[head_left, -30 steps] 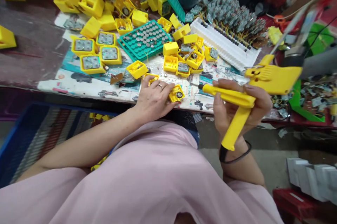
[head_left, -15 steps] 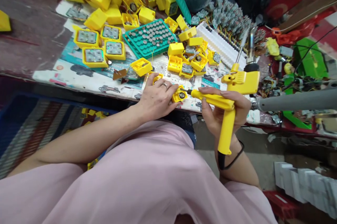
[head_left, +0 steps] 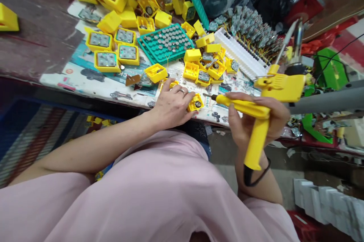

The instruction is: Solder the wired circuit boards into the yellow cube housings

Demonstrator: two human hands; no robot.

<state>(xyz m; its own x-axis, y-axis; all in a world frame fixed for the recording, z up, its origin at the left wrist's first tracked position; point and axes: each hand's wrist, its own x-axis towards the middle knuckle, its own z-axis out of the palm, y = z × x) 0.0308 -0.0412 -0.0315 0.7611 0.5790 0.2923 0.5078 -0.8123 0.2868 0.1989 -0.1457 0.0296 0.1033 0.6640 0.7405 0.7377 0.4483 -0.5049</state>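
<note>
Because the right hand (head_left: 241,131) clasps screwdriver (head_left: 241,106) and soldering gun (head_left: 283,87) together, the blade (head_left: 207,95) could slip into the half-curled left hand (head_left: 172,107) pinching a yellow casing (head_left: 196,102) at the worktop's near edge (head_left: 25,69).

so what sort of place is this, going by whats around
Likely an electronics assembly workshop: yellow casings heaped on the bench, a green tray of small metal discs, and a yellow pistol-handled tool in the right hand.
</note>
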